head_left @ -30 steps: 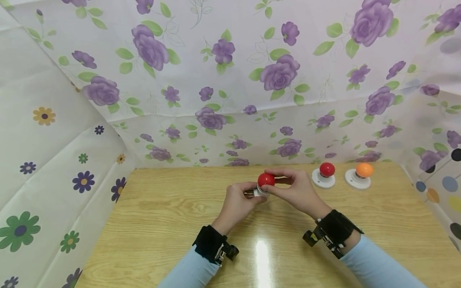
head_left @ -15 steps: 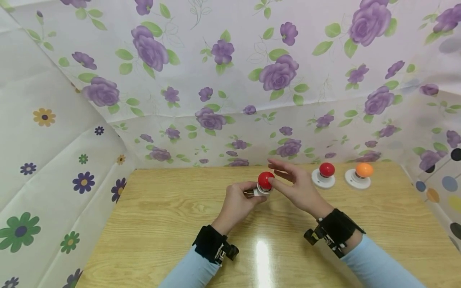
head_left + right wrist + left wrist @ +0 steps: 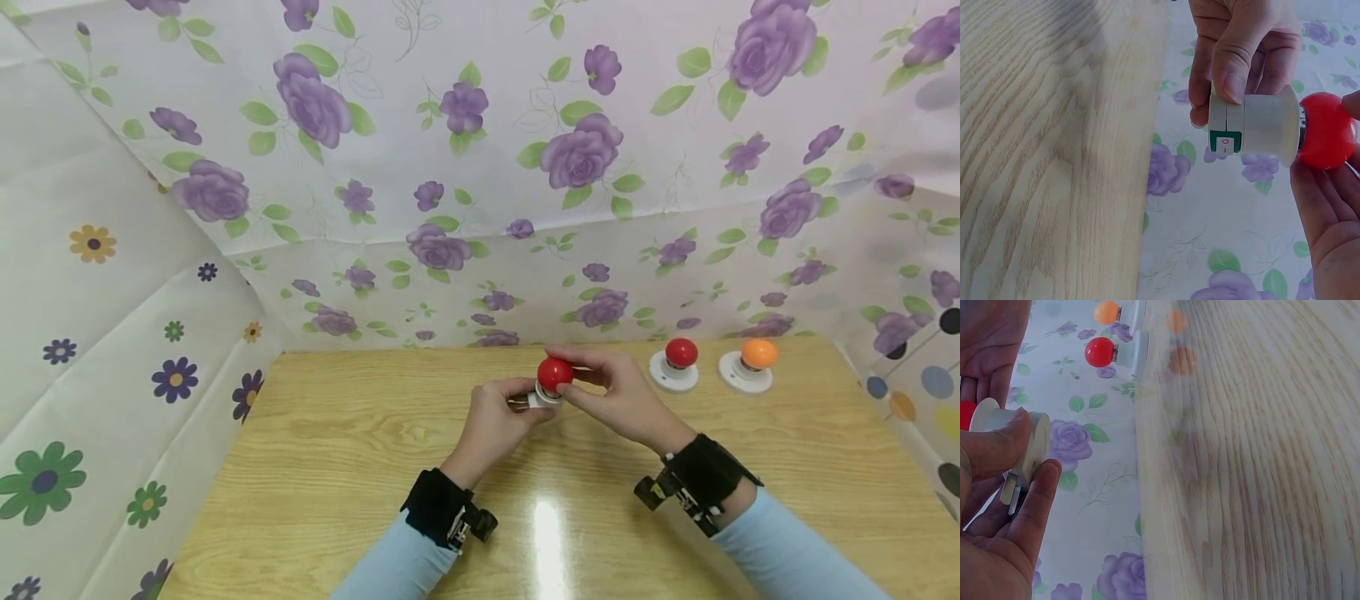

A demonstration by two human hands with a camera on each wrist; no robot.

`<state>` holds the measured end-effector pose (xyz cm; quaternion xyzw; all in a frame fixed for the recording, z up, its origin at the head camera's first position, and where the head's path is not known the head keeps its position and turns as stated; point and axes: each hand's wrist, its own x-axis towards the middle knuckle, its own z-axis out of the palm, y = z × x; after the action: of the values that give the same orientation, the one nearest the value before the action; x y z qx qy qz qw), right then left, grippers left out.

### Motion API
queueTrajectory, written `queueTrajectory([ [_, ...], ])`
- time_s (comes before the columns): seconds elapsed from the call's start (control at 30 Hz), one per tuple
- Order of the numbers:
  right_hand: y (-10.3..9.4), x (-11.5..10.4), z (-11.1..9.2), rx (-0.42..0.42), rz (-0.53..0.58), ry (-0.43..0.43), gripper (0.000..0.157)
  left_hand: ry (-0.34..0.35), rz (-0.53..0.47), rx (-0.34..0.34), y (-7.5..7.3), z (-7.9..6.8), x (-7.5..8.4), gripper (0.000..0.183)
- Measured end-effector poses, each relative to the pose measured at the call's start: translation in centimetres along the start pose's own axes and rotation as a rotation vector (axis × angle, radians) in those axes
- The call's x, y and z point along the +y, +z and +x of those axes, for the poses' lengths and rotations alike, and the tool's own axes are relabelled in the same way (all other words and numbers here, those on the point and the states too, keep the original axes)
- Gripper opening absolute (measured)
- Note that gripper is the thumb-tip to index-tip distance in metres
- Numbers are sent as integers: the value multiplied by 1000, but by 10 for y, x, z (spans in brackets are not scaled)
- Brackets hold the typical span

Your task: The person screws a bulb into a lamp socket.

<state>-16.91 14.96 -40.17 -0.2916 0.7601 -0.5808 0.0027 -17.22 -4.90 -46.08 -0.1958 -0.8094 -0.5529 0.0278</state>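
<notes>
Between finger and thumb, my left hand [image 3: 498, 425] grips a white plug-in lamp socket [image 3: 1266, 125] above the table. Two metal prongs [image 3: 1009, 490] stick out of its base, and a small rocker switch [image 3: 1225, 144] with a green surround sits on its side. A round red bulb [image 3: 1329, 128] is seated in the socket's mouth, with a strip of its metal base visible. My right hand [image 3: 622, 400] holds the bulb from the right, thumb on the near side and fingers on the far side. In the left wrist view most of this bulb is cut off.
To the right on the wooden table [image 3: 337, 492] stand two round white lamp bases, one with a red bulb [image 3: 681, 353] and one with an orange bulb [image 3: 759, 354]. A flowered cloth [image 3: 465, 183] rises behind the table's back edge, with more cloth at both sides.
My right hand's fingers lifted off the red bulb and spread half a second ago, then closed round it again. The left hand and the socket have stayed in place.
</notes>
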Motion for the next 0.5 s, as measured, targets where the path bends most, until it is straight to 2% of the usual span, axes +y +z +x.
queueTrajectory([
  [0.27, -1, 28, 1, 45, -2, 0, 42, 18, 2, -2, 0, 1, -1, 29],
  [0.4, 0, 28, 0, 60, 8, -7, 42, 19, 10, -2, 0, 0, -1, 29],
  [0.5, 1, 20, 0, 81, 28, -4, 41, 12, 13, 0, 0, 0, -1, 29],
])
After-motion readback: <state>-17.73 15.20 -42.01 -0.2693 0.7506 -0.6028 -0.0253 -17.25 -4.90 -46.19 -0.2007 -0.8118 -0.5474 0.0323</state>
